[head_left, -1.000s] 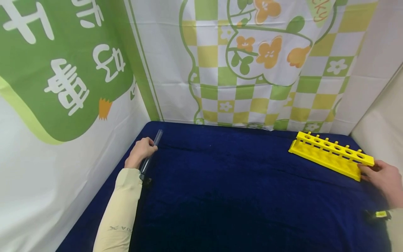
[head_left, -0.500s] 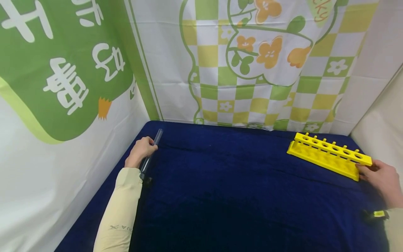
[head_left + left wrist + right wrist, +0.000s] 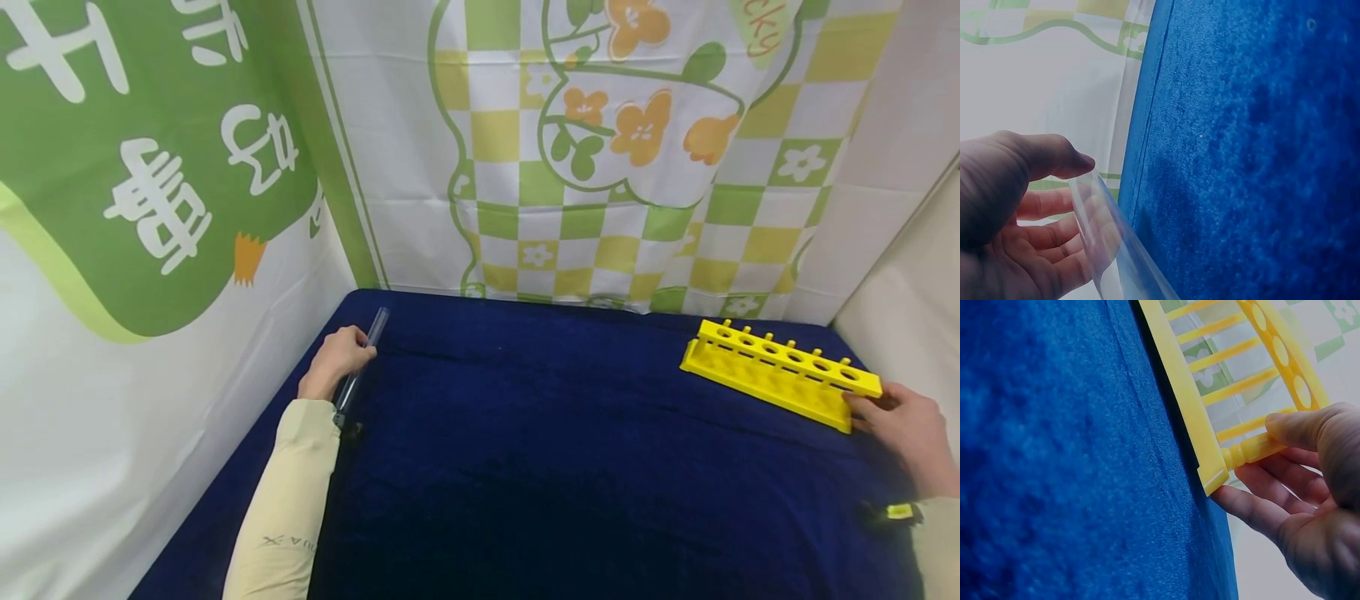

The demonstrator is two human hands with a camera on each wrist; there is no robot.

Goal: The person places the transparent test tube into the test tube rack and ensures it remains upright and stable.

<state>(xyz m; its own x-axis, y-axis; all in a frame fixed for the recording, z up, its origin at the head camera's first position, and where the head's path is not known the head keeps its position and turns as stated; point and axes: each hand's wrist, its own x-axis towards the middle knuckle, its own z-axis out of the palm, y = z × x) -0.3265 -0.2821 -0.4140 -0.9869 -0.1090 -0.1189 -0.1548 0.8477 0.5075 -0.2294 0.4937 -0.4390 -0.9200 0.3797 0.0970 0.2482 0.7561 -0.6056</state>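
At the far left of the table, my left hand (image 3: 337, 362) pinches a clear test tube (image 3: 378, 325) between thumb and fingers. The tube is tilted; in the left wrist view its transparent wall (image 3: 1141, 269) runs down past the fingers. At the right, my right hand (image 3: 911, 421) grips the near right end of a yellow test tube rack (image 3: 765, 392). In the right wrist view the thumb lies on the rack's end post (image 3: 1257, 449), with a finger by the base corner. The rack's holes show no tubes in them. Whether its base touches the cloth I cannot tell.
A dark blue cloth (image 3: 525, 433) covers the table between the hands. A green and white printed sheet (image 3: 405, 167) hangs behind it, with another printed sheet (image 3: 202, 375) along the left side and a pale one (image 3: 915, 275) at the right.
My right hand and the yellow test tube rack have shifted slightly to the left. The left hand and the test tube have stayed in place.
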